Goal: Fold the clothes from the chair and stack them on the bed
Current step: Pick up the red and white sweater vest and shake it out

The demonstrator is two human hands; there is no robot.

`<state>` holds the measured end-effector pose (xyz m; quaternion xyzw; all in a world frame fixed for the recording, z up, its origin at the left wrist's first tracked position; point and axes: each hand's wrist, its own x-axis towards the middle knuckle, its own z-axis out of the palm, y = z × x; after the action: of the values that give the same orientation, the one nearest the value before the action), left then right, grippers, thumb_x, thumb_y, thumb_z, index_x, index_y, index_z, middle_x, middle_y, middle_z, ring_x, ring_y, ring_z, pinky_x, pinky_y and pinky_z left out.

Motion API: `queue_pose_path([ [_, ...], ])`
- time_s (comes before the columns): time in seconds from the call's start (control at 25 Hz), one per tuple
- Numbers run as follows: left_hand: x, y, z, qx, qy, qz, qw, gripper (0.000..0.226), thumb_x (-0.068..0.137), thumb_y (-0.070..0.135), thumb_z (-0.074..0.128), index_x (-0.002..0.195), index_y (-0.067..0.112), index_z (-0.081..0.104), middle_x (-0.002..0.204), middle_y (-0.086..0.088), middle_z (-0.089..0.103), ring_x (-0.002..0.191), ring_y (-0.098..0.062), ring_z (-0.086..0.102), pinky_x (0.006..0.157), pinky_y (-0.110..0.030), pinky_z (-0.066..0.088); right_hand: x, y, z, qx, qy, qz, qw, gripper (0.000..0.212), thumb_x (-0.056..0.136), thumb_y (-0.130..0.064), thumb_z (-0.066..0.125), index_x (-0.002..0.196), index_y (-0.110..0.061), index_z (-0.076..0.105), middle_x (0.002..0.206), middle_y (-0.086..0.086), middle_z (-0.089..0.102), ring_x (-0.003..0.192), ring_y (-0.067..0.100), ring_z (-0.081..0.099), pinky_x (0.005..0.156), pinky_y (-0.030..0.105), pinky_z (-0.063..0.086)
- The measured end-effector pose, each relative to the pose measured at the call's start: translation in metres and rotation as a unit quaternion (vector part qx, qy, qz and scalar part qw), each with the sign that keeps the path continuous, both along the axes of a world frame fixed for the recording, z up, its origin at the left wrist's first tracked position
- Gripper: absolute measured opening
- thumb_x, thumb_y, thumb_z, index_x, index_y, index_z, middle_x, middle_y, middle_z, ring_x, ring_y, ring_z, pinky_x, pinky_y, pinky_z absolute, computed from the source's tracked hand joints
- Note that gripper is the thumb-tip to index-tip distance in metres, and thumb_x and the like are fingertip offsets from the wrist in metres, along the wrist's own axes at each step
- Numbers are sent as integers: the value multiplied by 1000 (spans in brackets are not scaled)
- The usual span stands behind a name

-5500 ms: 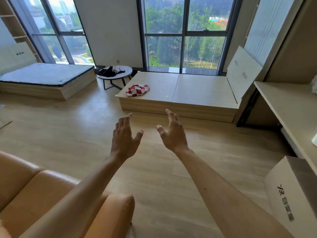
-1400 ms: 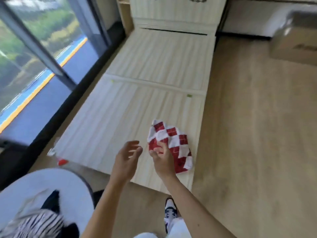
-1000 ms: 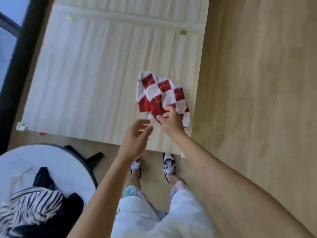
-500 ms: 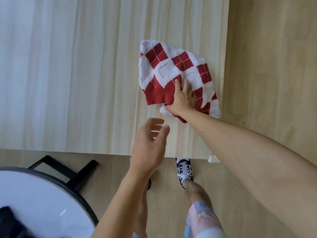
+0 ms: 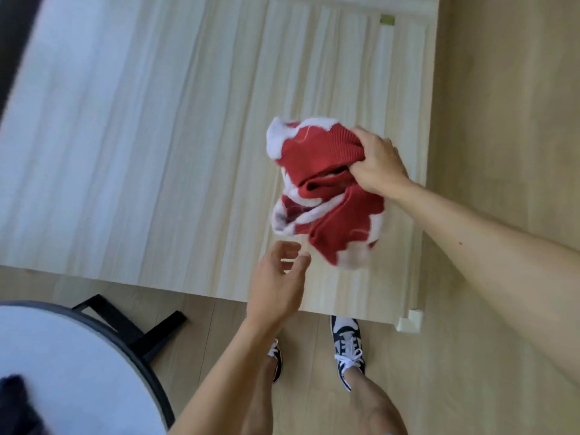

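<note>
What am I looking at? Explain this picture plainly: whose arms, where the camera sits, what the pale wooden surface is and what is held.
There is no machine: these are a person's two bare arms. The one picture comes from a camera worn on the person's head, looking down past the hands to their shoes on the floor. The pale surface is a low wooden bed platform. The right hand grips a bunched red and white knitted garment over it. The left hand, fingers loosely open, reaches towards the garment and holds nothing. At the lower left is a round white table with something dark on it, too blurred to name.
</note>
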<state>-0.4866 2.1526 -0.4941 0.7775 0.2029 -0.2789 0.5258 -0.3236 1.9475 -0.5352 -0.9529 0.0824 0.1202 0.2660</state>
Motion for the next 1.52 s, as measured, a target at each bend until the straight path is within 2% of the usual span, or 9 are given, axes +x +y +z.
queue_pose_path([
  [0.2, 28, 5, 138, -6, -105, 129, 986, 47, 85, 51, 56, 115, 15, 60, 107, 1, 62, 107, -19, 57, 90, -35, 50, -35, 28, 199, 255, -91, 102, 957, 30, 85, -12, 70, 112, -21, 64, 97, -4, 72, 93, 14, 71, 86, 42, 56],
  [0.32, 31, 16, 248, 102, -282, 141, 943, 52, 67, 57, 58, 107, 24, 56, 110, -4, 52, 115, -23, 45, 96, -39, 44, -48, 41, 330, 339, -159, 138, 917, 30, 84, -12, 78, 107, -8, 60, 94, 6, 70, 87, 17, 69, 82, 36, 56],
  [0.4, 32, 25, 318, 58, -329, 145, 931, 43, 66, 55, 68, 101, 36, 52, 108, -2, 59, 110, -24, 58, 91, -48, 53, -50, 50, 411, 397, -186, 125, 890, 31, 83, -9, 79, 108, -3, 62, 101, 17, 70, 93, 27, 70, 88, 42, 55],
  [0.6, 40, 37, 478, 27, -434, 109, 894, 65, 65, 73, 69, 121, 44, 51, 124, 4, 54, 116, -18, 58, 96, -48, 54, -45, 72, 591, 491, -217, 103, 838, 16, 96, -16, 63, 106, -24, 72, 106, 3, 76, 104, 17, 71, 100, 37, 54],
  [0.92, 85, 35, 653, 94, -562, 62, 819, 117, 75, 65, 75, 162, 31, 5, 159, -1, 30, 146, -19, 37, 119, -45, 34, -51, 98, 755, 465, -299, 220, 804, 16, 100, -21, 57, 100, -20, 73, 84, -4, 75, 79, 8, 71, 74, 21, 54],
  [1.04, 105, 42, 683, 114, -609, 22, 785, 84, 75, 62, 78, 143, 24, 47, 125, 8, 67, 114, -3, 64, 103, -38, 52, -41, 93, 778, 479, -324, 207, 789, 19, 101, -22, 58, 91, -20, 74, 81, -3, 76, 79, 12, 72, 74, 26, 56],
  [1.2, 125, 48, 704, 107, -615, -60, 779, 26, 81, 46, 79, 95, 27, 68, 74, 15, 69, 65, 6, 64, 66, -19, 50, -21, 71, 785, 374, -359, 235, 822, 8, 93, -17, 69, 98, -13, 74, 95, 11, 77, 87, 17, 72, 84, 32, 58],
  [1.36, 140, 61, 732, 103, -633, -28, 767, 11, 87, 20, 75, 97, 24, 73, 69, 12, 65, 53, 1, 56, 55, -16, 46, -4, 33, 789, 181, -365, 236, 882, 21, 81, -2, 74, 99, -6, 66, 93, 12, 71, 81, 16, 66, 83, 39, 56],
  [1.52, 153, 53, 759, 145, -666, -64, 728, 25, 83, 5, 62, 103, 13, 74, 80, -5, 73, 67, -8, 64, 64, -34, 54, 3, 17, 787, 116, -379, 227, 889, 37, 81, 5, 61, 85, -30, 70, 83, -7, 72, 75, 0, 67, 71, 28, 55],
])
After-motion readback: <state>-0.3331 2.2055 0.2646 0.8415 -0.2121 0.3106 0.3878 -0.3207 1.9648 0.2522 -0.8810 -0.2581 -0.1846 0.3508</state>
